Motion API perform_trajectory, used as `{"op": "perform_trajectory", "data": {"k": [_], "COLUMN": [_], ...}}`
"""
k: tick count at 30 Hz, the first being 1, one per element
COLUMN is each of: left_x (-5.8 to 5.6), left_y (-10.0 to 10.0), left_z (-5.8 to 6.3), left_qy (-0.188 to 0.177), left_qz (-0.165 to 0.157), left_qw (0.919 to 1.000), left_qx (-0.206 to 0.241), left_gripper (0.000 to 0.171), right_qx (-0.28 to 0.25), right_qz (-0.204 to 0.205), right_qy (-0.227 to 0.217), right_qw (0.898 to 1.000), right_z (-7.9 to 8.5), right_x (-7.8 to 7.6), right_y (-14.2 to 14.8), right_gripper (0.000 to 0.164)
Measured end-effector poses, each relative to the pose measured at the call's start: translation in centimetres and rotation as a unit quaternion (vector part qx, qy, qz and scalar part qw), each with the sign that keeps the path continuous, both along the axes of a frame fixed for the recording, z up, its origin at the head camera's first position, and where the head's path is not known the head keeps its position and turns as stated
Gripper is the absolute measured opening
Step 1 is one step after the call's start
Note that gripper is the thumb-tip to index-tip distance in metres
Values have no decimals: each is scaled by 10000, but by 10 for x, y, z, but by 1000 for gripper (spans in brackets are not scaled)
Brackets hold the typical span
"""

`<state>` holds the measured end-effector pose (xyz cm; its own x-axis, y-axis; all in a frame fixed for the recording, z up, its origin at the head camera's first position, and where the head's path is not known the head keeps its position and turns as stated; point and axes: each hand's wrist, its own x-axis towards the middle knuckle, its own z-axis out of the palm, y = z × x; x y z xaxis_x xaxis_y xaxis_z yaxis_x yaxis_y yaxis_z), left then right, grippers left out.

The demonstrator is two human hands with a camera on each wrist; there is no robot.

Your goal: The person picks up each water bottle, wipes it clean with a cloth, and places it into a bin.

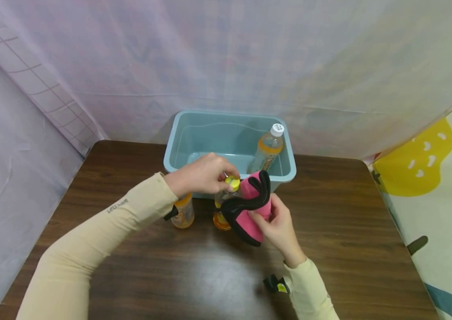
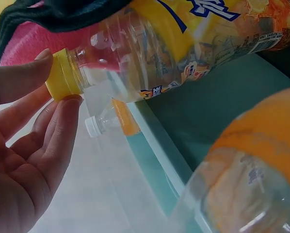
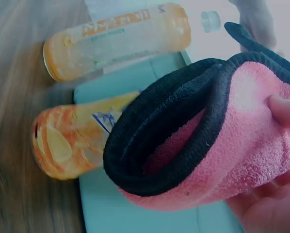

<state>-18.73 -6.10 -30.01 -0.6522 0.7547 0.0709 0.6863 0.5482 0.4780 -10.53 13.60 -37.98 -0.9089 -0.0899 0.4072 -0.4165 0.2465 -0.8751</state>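
Observation:
My left hand (image 1: 206,173) pinches the yellow cap (image 2: 64,75) of a clear plastic bottle (image 1: 222,218) between thumb and fingers. That bottle, with a yellow and orange fruit label, is upright in front of the blue bin. In my right hand (image 1: 281,229) is a pink cloth (image 3: 254,141) with black edging, folded over so that it curls into an open loop. The cloth sits right beside the bottle and partly covers it in the head view. Another bottle (image 1: 183,213), with an orange band, stands left of it, half hidden under my left wrist.
The light blue plastic bin (image 1: 226,114) sits at the back of the dark wood table (image 1: 330,231). Inside its right end leans a white-capped bottle (image 1: 269,149) with an orange band. Pale curtains (image 1: 226,53) hang close behind. A black strap (image 1: 275,283) is at my right wrist.

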Motion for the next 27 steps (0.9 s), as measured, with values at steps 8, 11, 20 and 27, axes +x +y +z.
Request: {"op": "perform_trajectory", "data": {"k": [8, 11, 20, 27], "left_x": [-2, -2, -1, -2], "left_y": [0, 0, 2, 2], "left_z": [-1, -1, 0, 2], "left_qy": [206, 228, 59, -336], "left_qz": [-60, 4, 249, 471], "left_qw": [9997, 9997, 9996, 9983], "left_qx": [68, 64, 82, 93], "left_gripper": [23, 22, 20, 21], "right_qx": [581, 878, 1333, 1452], "right_qz": [-403, -475, -731, -918], "right_qy": [255, 329, 609, 521], "right_qw": [9972, 9945, 9865, 9838], "right_z": [2, -6, -26, -40], "right_x": [-1, -5, -11, -9], "right_y": [-17, -17, -20, -20], "right_gripper": [35, 35, 36, 37]}}
